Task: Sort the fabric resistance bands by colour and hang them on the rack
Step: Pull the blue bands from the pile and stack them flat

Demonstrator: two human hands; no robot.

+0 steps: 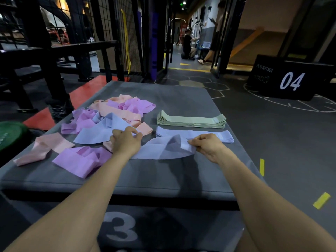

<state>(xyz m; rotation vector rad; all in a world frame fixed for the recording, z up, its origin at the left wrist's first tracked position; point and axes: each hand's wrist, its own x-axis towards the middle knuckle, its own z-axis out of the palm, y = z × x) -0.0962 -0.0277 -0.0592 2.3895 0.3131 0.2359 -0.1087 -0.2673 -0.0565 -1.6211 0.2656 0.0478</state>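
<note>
On the grey surface, both hands pinch one blue band: left hand, right hand. Just beyond it lie a blue stack and a green stack. Left of it sprawls a loose pile of pink, purple and blue bands.

A grey padded box marked 3 is carrying the bands: a green stack and a blue stack are lying side by side at its right, while loose pink, purple, peach and blue bands are sprawling across its left
</note>
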